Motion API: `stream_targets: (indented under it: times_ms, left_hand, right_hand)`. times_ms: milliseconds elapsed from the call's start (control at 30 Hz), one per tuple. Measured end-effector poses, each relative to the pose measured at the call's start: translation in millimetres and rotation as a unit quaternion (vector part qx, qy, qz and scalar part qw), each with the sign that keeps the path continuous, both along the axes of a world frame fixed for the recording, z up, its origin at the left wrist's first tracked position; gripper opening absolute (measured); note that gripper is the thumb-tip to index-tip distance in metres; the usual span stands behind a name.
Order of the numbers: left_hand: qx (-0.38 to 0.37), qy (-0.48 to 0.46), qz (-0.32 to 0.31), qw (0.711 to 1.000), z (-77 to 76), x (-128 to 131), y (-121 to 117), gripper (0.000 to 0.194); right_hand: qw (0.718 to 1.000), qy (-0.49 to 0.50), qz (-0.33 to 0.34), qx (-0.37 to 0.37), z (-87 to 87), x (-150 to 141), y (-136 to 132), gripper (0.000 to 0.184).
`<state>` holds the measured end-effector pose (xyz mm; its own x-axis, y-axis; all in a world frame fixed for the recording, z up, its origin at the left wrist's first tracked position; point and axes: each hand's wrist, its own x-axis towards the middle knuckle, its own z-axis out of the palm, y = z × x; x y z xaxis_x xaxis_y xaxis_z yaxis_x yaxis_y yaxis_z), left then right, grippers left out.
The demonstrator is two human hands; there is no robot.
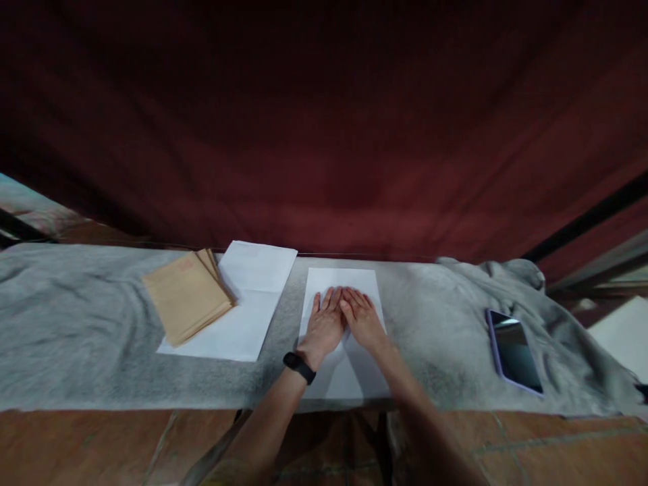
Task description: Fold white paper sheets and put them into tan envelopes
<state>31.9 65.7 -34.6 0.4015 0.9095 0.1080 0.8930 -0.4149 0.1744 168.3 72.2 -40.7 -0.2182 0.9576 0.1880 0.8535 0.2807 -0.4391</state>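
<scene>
A white sheet of paper [341, 378] lies flat in front of me, its near end at the front edge of the cloth-covered surface. My left hand [327, 324] rests palm down on the sheet with its fingers stretched out; a black band is on that wrist. Beside it, my right hand [362, 318] also lies flat on the paper, fingers extended forward. The fingertips of both hands meet near the middle of the sheet. Neither hand grips anything. The part of the paper under my palms is hidden.
To the left, a stack of brown envelopes [187, 297] lies on white paper [258, 270] with a crease across it. A phone in a purple case [515, 351] lies at the right on the rumpled grey cloth [430, 324]. A dark red curtain [324, 135] hangs behind.
</scene>
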Motion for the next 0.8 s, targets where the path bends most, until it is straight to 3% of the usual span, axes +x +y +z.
stream_targets:
  times_ms: [267, 400, 800]
  left_hand:
    - [-0.018, 0.001, 0.032, 0.999, 1.5, 1.9, 23.4, 0.057]
    - [-0.021, -0.002, 0.077, 0.997, 1.6, -0.3, 29.4, 0.057]
    - [0.034, -0.02, 0.139, 0.989, -14.5, -22.1, 32.1, 0.057]
  right_hand:
    - [0.997, -0.049, -0.052, -0.012, -0.9, -14.4, 13.9, 0.054]
    - [0.994, -0.062, -0.082, -0.022, -3.0, -21.6, 20.2, 0.056]
    - [0.987, -0.076, -0.142, 0.026, -13.9, -28.4, 29.5, 0.053]
